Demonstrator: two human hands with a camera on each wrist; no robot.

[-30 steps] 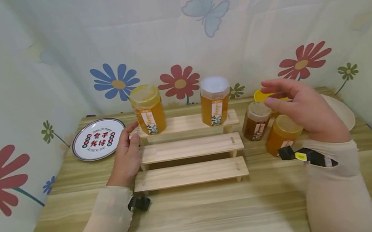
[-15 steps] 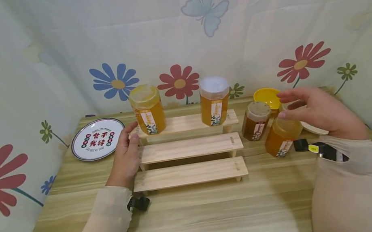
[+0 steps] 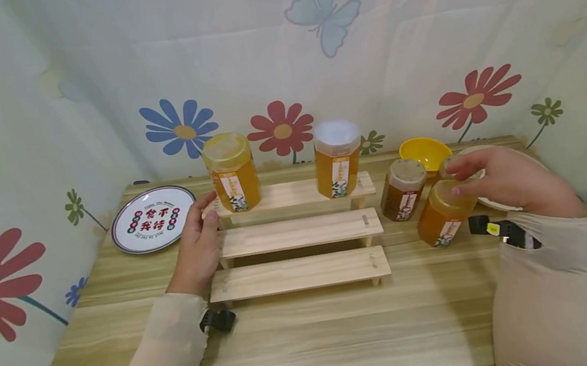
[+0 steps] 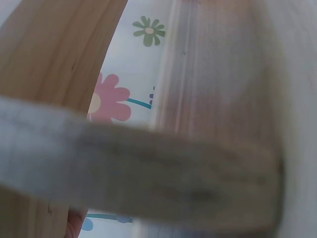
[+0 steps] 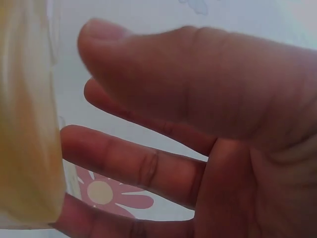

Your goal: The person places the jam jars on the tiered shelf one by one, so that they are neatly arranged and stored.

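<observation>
In the head view, a three-step wooden stand (image 3: 290, 235) is on the table. My left hand (image 3: 196, 244) holds its left end, thumb in front; a fingertip (image 4: 74, 223) shows behind the wood in the left wrist view. On the top step are a yellow-lidded honey jar (image 3: 235, 180) and a white-lidded honey jar (image 3: 337, 166). To the right, my right hand (image 3: 515, 181) is beside an amber honey jar (image 3: 441, 216). Its thumb and fingers are spread apart at the side of a jar (image 5: 29, 124) in the right wrist view. A darker honey jar (image 3: 403, 194) is just left.
Behind the right-hand jars sit a yellow bowl (image 3: 425, 151) and the lid of another jar (image 3: 447, 166). A pale plate (image 3: 492, 203) lies partly under the right hand. At the back left is a white plate with red lettering (image 3: 156, 235). A flowered curtain hangs behind.
My right hand has drawn back to the right from over the jars, then lowered beside the amber honey jar, uncovering the yellow bowl. The left hand stays at the stand.
</observation>
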